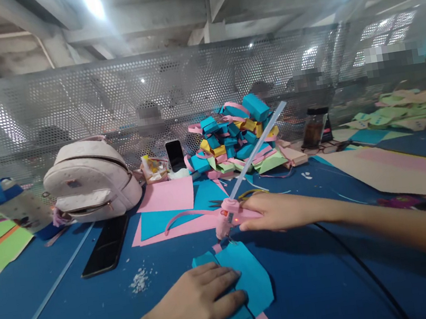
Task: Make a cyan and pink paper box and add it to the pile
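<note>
Holding the blue paper (252, 276) under our loosely curled left hand (195, 295), we wrap our right hand (266, 210) around the pink glue gun (228, 218). We should squeeze gently, aiming steadily.

We count one cream mini backpack (90, 172), upright; to its left, one pale drinking bottle (28, 211) with blue lid, tilted; before it, one black smartphone (106, 246), lying flat. We add a second smartphone (175, 156), standing, screen dark; one dark-lidded jar (315, 131), contents brown; one perforated metal partition (108, 100); overhead, concrete beams (144, 19) and lit lamps (93, 2).
</note>
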The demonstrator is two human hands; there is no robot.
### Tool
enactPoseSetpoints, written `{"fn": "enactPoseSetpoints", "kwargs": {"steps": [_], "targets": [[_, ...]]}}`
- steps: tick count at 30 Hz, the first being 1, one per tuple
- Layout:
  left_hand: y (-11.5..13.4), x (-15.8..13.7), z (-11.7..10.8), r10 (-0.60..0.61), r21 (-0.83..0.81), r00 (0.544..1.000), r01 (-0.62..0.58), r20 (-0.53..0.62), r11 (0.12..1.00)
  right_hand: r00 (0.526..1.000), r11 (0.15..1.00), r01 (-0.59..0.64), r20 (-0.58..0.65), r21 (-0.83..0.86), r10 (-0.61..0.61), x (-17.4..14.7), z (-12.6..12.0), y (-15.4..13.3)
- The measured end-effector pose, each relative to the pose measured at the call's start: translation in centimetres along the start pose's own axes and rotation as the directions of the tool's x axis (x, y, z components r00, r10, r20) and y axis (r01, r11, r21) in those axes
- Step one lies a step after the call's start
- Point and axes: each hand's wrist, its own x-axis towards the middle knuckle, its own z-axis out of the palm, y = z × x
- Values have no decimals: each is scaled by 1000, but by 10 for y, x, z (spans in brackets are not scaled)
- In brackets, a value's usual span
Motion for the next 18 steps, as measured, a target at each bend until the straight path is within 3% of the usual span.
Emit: {"fn": "enactPoseSetpoints", "kwargs": {"steps": [4, 11, 18], "targets": [[0, 0, 0, 8, 5, 1000, -8, -22, 1000, 995, 995, -89, -44, -35, 87, -1, -1, 7], [0, 0, 0, 9, -5, 1000, -9, -19, 1000, 989, 937, -145, 22, 317, 146, -1, -19, 31], [0, -1, 0, 5, 2, 1000, -5, -8, 1000, 934, 825, -138, -205, 548, 292, 4, -32, 71]]}}
